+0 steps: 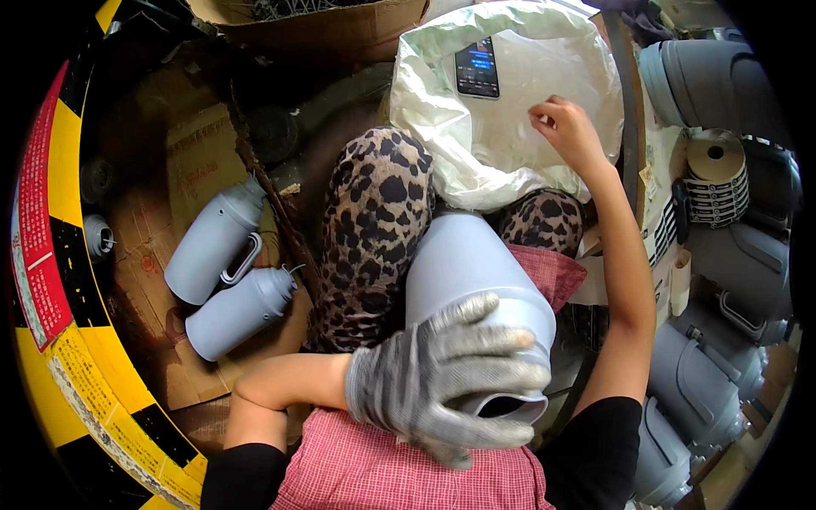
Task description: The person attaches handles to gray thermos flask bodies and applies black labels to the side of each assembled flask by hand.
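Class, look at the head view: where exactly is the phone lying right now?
The phone lies near the top centre of the head view, on the white plastic bag, a little left of the bare right hand that touches the same bag.

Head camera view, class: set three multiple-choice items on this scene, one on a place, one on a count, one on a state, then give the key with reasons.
1. Where does the phone lie?
A. on the white plastic bag
B. on the cardboard
C. in the gloved hand

2. How many grey jugs lie on the cardboard at the person's left?
A. one
B. two
C. four

3. What is the state of the left hand?
A. bare and open in the air
B. gloved and closed over the mouth end of the grey can
C. resting on the tape roll

Key:
1 A, the phone sits on the bag's upper part, above the bare right hand.
2 B, two lie side by side there.
3 B, grey knit glove fingers wrap the can's rim on the lap.
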Demonstrator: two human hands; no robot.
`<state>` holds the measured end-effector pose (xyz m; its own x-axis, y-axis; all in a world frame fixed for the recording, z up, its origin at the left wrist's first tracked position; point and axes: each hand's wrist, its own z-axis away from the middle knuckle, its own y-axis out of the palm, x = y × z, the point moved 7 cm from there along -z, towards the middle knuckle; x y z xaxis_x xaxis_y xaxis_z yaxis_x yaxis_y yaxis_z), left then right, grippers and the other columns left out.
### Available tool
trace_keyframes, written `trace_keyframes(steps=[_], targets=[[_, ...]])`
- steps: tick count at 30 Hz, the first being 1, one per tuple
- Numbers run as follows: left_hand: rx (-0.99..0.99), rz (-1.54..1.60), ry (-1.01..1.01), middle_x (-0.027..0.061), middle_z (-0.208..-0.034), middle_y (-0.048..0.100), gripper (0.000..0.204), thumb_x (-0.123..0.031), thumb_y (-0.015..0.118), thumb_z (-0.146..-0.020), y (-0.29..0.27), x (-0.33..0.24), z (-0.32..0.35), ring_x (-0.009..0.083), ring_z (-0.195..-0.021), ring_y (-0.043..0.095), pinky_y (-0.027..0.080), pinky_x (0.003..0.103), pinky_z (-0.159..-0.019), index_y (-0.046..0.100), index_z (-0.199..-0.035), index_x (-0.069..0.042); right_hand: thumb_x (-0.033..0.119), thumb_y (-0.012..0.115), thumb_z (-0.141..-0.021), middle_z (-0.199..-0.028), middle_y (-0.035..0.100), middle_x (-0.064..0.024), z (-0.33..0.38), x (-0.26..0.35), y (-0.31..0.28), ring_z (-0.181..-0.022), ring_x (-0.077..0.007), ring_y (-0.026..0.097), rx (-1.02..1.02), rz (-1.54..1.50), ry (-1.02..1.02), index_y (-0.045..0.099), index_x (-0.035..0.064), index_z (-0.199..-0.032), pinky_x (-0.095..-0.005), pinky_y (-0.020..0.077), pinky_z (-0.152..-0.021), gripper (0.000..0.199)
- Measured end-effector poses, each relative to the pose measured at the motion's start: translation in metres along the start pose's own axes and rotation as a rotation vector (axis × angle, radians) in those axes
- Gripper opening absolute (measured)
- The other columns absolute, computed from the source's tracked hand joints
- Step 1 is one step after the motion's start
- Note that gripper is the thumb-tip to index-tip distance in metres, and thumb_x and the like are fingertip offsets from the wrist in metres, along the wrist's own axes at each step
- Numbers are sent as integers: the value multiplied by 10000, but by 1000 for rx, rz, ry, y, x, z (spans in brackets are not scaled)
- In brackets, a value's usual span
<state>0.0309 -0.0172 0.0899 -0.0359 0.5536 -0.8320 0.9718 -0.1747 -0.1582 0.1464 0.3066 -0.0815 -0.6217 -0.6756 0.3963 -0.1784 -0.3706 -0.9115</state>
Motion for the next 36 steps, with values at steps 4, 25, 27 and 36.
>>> trace_keyframes(steps=[4, 25, 27, 36], targets=[[-261, 169, -360, 170, -1227, 668, 483, -486, 589, -1020, -37, 70, -6, 329, -1184, 624, 466, 454, -1039, 652, -1283, -86, 85, 729, -894, -974, 710, -105, 37, 3, -15, -795, -241, 667, -117, -72, 9, 758, 16, -1026, -344, 536, -768, 152], [17, -155, -674, 172, -1022, 730, 548, -492, 731, -905, 19, 272, -110, 308, -941, 703, 549, 386, -881, 646, -1177, -24, 107, 757, -925, -857, 694, 12, 103, -23, -5, -679, -38, 554, -433, -911, 496, 744, -30, -1081, -195, 435, -612, 208], [-77, 176, -723, 70, -887, 680, 563, -483, 822, -847, 20, 277, -108, 160, -782, 627, 539, 316, -713, 650, -1111, -16, 121, 773, -920, -871, 691, 13, 101, -28, 2, -680, -37, 547, -381, -1127, 487, 736, -29, -1090, -194, 432, -618, 230], [-280, 134, -626, 61, -824, 654, 319, -312, 769, -923, 4, 263, -110, 151, -696, 586, 519, 311, -669, 672, -1021, -24, 105, 704, -986, -861, 661, -1, 123, -65, 4, -687, -77, 564, -642, -1514, 606, 696, 24, -1056, -224, 471, -597, 108]])
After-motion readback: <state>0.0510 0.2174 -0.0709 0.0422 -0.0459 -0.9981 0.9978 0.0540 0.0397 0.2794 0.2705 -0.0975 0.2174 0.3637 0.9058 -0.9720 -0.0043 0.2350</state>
